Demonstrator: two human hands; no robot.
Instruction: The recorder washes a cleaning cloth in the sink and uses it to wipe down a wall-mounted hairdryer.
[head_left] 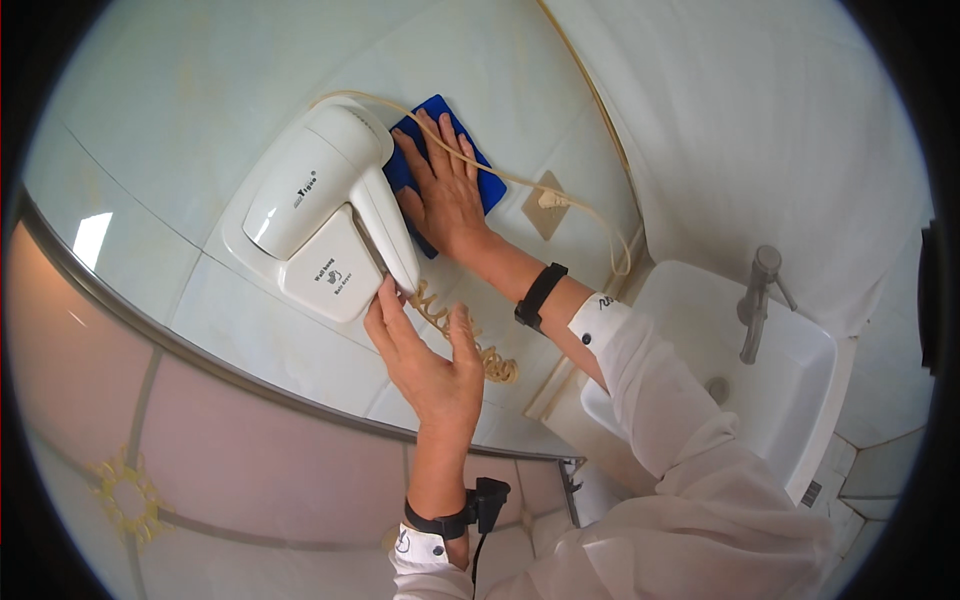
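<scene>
A white hair dryer (325,150) hangs in its white wall holder (318,283) on the pale tiled wall. My right hand (447,195) lies flat on a blue cloth (490,190), pressing it to the tiles just right of the dryer. The fingers of that hand are slightly spread, and a thin beige power cord (400,104) passes over them. My left hand (428,360) reaches up from below with fingers extended and thumb apart. Its fingertips touch the lower edge of the holder, near the end of the dryer's handle. Beside its thumb hangs a coiled beige cord (497,365).
The power cord runs to a plug (553,199) in a wall socket plate (540,222). To the right is a white sink (805,400) with a metal faucet (757,300). A white curtain-like sheet (760,130) hangs behind it. Pink tiles (260,430) lie at lower left.
</scene>
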